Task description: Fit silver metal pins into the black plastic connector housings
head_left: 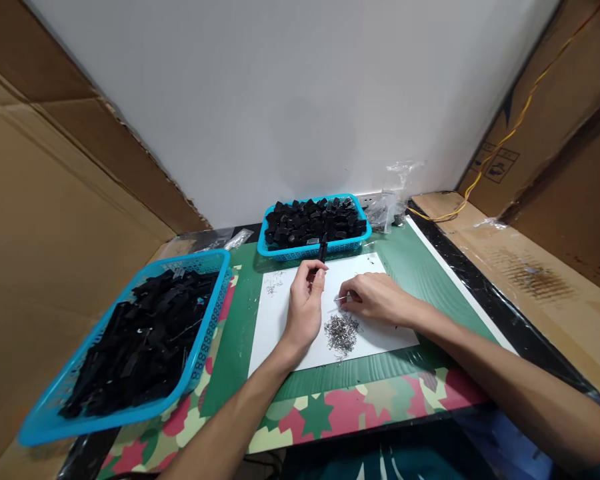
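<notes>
My left hand (306,303) is closed around a narrow black plastic piece (323,251), which points up and away from me over the white paper (275,327). To its right, my right hand (367,297) pinches a thin, shiny metal piece (341,298) between thumb and fingers; its exact kind is too small to make out. Just below the right hand lies a heap of small bent metal wire pieces (342,333) on the paper. A gap separates the two hands.
A blue basket (265,252) of black plastic blocks stands at the back. At the left, a larger blue basket (194,373) holds long black pieces. Clear plastic bags (384,210) lie at the back right, near a yellow cable (505,139). Cardboard walls (570,167) flank the table.
</notes>
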Motion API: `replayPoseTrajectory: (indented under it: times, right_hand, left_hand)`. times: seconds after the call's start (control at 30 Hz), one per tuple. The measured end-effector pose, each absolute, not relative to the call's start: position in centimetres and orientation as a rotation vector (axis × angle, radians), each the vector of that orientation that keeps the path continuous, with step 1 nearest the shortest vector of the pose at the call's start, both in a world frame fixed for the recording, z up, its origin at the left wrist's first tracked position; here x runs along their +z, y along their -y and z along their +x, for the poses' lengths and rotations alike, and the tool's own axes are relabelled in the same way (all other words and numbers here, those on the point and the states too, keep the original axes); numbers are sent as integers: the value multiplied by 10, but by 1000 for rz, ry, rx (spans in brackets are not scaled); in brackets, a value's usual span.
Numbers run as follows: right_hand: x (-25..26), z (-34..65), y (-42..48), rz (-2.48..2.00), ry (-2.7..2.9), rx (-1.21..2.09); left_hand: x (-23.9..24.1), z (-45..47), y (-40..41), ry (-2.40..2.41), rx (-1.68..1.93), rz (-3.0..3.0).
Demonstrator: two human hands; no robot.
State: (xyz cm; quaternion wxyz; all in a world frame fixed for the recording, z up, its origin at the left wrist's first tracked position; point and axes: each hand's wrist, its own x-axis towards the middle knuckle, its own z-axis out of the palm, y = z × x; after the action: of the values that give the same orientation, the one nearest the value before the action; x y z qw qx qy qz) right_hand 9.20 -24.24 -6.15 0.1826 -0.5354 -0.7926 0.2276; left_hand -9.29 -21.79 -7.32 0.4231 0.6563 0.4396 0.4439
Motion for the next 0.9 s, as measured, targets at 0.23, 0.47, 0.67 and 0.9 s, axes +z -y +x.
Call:
replayPoseTrajectory:
  times: [0.23,0.47,0.67,0.9]
  right_hand:
    - [-56,92,254,-1511,2196,688]
    - [-52,102,254,-1243,1816,862]
    - [-50,103,257,-1115,1476,958]
    - [-53,97,262,-1090,1509,930]
  left_hand:
    - [-76,-94,217,-1098,1125,1754]
    - [-71,-96,217,-1012,1022,1630]
    - [-62,-92,226,-821,1069,1581]
    - [-56,-94,231,-826,1105,1722]
